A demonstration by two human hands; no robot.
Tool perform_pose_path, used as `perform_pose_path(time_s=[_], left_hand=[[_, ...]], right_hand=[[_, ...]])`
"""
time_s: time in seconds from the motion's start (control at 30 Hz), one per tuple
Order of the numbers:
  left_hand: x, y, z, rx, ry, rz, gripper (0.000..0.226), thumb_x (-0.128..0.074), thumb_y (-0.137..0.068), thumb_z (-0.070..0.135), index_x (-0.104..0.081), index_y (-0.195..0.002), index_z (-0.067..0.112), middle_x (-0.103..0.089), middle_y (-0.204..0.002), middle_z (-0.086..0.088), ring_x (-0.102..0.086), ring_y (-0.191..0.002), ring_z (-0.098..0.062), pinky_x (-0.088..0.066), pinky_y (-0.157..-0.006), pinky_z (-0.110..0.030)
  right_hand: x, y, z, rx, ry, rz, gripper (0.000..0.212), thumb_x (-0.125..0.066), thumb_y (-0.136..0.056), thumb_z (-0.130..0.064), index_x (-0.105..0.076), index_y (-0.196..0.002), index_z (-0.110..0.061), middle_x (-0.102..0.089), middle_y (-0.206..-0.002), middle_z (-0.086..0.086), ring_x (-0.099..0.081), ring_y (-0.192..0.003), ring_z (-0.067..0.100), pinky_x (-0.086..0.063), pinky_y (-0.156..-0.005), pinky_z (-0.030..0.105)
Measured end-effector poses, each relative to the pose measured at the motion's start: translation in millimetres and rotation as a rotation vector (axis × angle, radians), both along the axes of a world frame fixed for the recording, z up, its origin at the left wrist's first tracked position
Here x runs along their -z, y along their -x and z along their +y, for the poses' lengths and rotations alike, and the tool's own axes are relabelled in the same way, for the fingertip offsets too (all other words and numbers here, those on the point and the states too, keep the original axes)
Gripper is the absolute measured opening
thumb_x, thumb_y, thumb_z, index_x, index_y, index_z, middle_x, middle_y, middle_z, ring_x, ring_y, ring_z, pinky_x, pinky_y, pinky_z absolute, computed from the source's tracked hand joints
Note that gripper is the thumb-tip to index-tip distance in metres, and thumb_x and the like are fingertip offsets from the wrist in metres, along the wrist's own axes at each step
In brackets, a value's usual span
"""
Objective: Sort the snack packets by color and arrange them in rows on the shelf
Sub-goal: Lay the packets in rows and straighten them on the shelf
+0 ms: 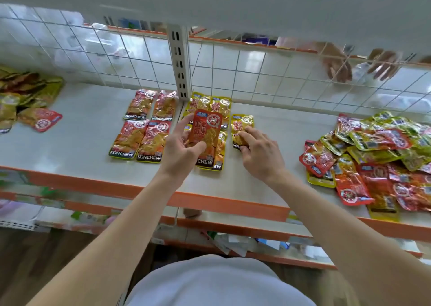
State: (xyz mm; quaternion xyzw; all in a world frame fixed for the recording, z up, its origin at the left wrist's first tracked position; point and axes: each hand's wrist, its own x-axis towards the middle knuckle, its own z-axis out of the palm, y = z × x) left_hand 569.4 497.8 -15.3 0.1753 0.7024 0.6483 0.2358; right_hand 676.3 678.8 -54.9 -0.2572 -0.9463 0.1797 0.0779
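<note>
Your one view, head-mounted and wide-angle, faces forward and steeply down onto the shelf [79,137] from close above; its wire back panel [256,67] curves across the upper frame.

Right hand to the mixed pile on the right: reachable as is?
Probably yes. Only bare shelf lies between the right hand and the mixed pile, with nothing blocking the way. But the hand is pinching a yellow packet, so it would have to let go first.
</note>
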Motion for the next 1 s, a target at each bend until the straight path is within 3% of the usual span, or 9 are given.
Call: perform_pose_path(time_s=[0.13,0.23,0.3,0.43,0.57,0.67,0.8,0.93,1.0], left_hand=[[-0.3,7.8,-0.4,0.070,0.007,-0.002,0.073,-0.062,-0.086,-0.011,-0.045,-0.147,0.026,-0.070,-0.105,-0.015,-0.070,-0.085,-0.016,-0.062,-0.078,-0.038],[0.9,18.8,-7.4,0.096,0.014,-0.016,0.075,-0.065,-0.081,-0.003,-0.047,-0.146,0.032,-0.069,-0.112,-0.020,-0.070,-0.094,-0.030,-0.057,-0.090,-0.053],[3.0,27.9,-15.3,0.106,0.013,-0.024,0.077,-0.065,-0.078,0.001,-0.047,-0.145,0.034,-0.069,-0.112,-0.019,-0.068,-0.100,-0.037,-0.058,-0.090,-0.054],[7.3,42.3,-29.0,0.090,-0.025,-0.047,0.074,-0.061,-0.087,-0.013,-0.046,-0.146,0.029,-0.072,-0.107,-0.010,-0.071,-0.097,-0.024,-0.060,-0.089,-0.042],[5.7,51.1,-33.3,0.072,-0.039,-0.049,0.074,-0.059,-0.087,-0.015,-0.045,-0.148,0.026,-0.071,-0.107,-0.008,-0.072,-0.094,-0.016,-0.060,-0.080,-0.031],[-0.1,54.1,-33.8,0.057,-0.036,-0.020,0.072,-0.059,-0.087,-0.015,-0.045,-0.147,0.023,-0.069,-0.104,-0.005,-0.069,-0.085,0.001,-0.056,-0.073,-0.019],[-3.7,72.9,-44.6,0.014,-0.033,-0.006,0.072,-0.061,-0.087,-0.010,-0.045,-0.144,0.031,-0.068,-0.106,-0.007,-0.071,-0.092,-0.022,-0.062,-0.080,-0.034],[-6.1,105.1,-62.7,-0.052,-0.002,0.035,0.074,-0.060,-0.086,-0.010,-0.045,-0.147,0.029,-0.066,-0.108,-0.005,-0.072,-0.086,-0.014,-0.062,-0.077,-0.038],[-5.1,126.4,-75.2,-0.073,0.039,0.078,0.071,-0.061,-0.085,-0.007,-0.046,-0.146,0.027,-0.067,-0.107,-0.005,-0.071,-0.090,-0.019,-0.062,-0.082,-0.045]], right_hand=[[-3.3,19.7,8.2,0.030,0.026,-0.034,0.050,-0.055,-0.097,-0.024,-0.048,-0.147,-0.019,-0.040,-0.156,0.001,-0.037,-0.142,0.026,-0.029,-0.115,0.042],[-5.9,37.7,15.4,0.032,0.001,-0.081,0.052,-0.053,-0.098,-0.023,-0.044,-0.149,-0.017,-0.035,-0.160,0.002,-0.032,-0.146,0.025,-0.025,-0.118,0.040],[-7.6,47.9,18.0,0.049,-0.012,-0.101,0.052,-0.052,-0.098,-0.022,-0.043,-0.150,-0.016,-0.033,-0.161,0.003,-0.028,-0.148,0.024,-0.023,-0.119,0.040],[-8.1,56.9,19.0,0.076,-0.027,-0.125,0.054,-0.051,-0.098,-0.020,-0.041,-0.151,-0.016,-0.031,-0.161,0.002,-0.026,-0.149,0.023,-0.020,-0.119,0.040],[-13.0,58.3,13.4,0.104,-0.034,-0.162,0.060,-0.050,-0.095,-0.016,-0.035,-0.154,-0.021,-0.024,-0.164,-0.003,-0.021,-0.151,0.020,-0.016,-0.118,0.044],[-17.0,59.1,-6.4,0.093,-0.041,-0.038,0.066,-0.050,-0.091,-0.011,-0.035,-0.153,-0.024,-0.024,-0.164,0.000,-0.019,-0.151,0.023,-0.017,-0.117,0.051],[-29.9,78.8,-52.2,-0.020,-0.042,0.084,0.060,-0.054,-0.096,-0.018,-0.037,-0.153,-0.028,-0.025,-0.164,-0.001,-0.018,-0.152,0.022,-0.015,-0.117,0.053],[-37.7,111.4,-92.1,-0.109,-0.004,0.055,0.060,-0.053,-0.098,-0.027,-0.032,-0.154,-0.031,-0.015,-0.166,-0.006,-0.007,-0.153,0.015,-0.010,-0.119,0.051],[-37.8,125.8,-105.9,-0.129,0.002,0.031,0.060,-0.051,-0.099,-0.029,-0.030,-0.155,-0.033,-0.012,-0.167,-0.006,-0.004,-0.154,0.015,-0.008,-0.120,0.054]])
